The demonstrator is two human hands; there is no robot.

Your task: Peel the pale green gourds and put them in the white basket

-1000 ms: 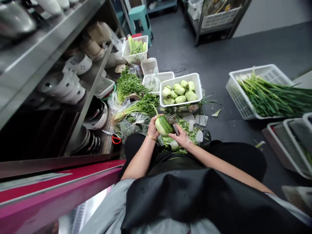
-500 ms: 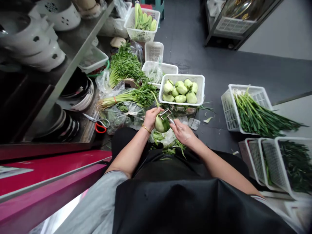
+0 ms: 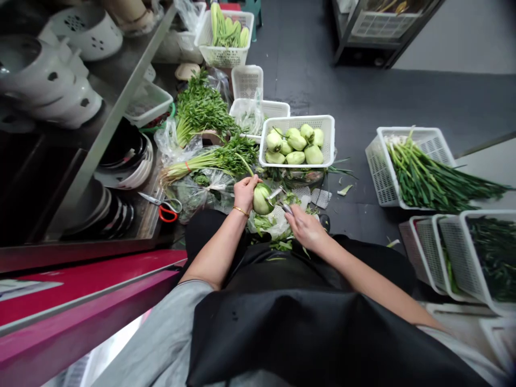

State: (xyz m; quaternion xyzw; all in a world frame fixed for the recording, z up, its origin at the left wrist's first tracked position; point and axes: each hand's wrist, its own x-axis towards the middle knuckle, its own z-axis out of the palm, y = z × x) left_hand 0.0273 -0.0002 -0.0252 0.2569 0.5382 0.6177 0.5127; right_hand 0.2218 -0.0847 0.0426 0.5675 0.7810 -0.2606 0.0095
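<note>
My left hand (image 3: 244,195) is closed around the stem end of a round green eggplant (image 3: 262,200), whose long stem sticks up past the thumb. In my right hand (image 3: 308,230) is the handle of a metal peeler (image 3: 276,193). Its blade end is at the right side of the eggplant; whether it touches the skin I cannot tell. Below both hands, green peelings (image 3: 264,222) lie on a white plastic bag. Just ahead stands a white basket (image 3: 297,166) of pale green eggplants (image 3: 295,157).
Left of the hands lie celery bunches (image 3: 213,161), bagged greens (image 3: 201,191) and red-handled scissors (image 3: 165,207) on a shelf edge. To the right stand a basket of green stalks (image 3: 427,172) and several tilted baskets (image 3: 455,252). Bowls fill the left shelf (image 3: 133,80).
The peeler has moved from across the top of the eggplant to its right side, with my right hand slightly lower. The eggplant is tilted differently. The whole view has shifted slightly.
</note>
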